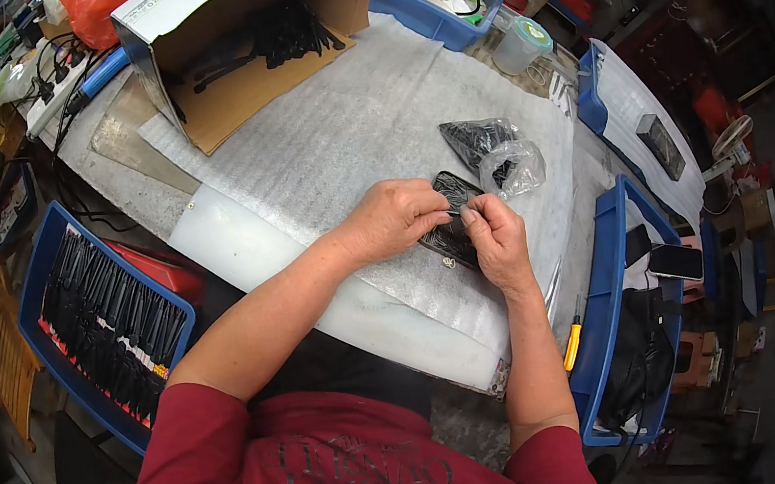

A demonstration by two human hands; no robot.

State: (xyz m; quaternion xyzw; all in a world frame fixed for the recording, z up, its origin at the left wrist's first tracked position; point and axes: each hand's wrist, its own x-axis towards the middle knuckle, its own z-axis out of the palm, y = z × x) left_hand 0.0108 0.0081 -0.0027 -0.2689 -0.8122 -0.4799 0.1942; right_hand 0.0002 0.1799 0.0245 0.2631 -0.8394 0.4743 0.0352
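My left hand (396, 219) and my right hand (498, 238) meet over the worktable, fingertips pinched close together. Between them is a small dark piece, too small to name and mostly covered by the fingers. Directly beneath lies a dark, shallow tray-like holder (452, 189) with black contents, partly hidden by both hands. Just beyond it rests a clear plastic bag (477, 138) of small black parts, its crumpled open end (513, 168) turned toward my right hand. A small pale bit (449, 262) sits below the holder on the white foam sheet (327, 166).
An open cardboard box (237, 90) with black strip-like pieces stands at the far left. Blue bins flank the table: one at left (185, 315) with rows of black pieces, one at right (605, 310). A yellow-handled tool (572, 345) lies by the right bin; a lidded tub (519, 50) stands behind.
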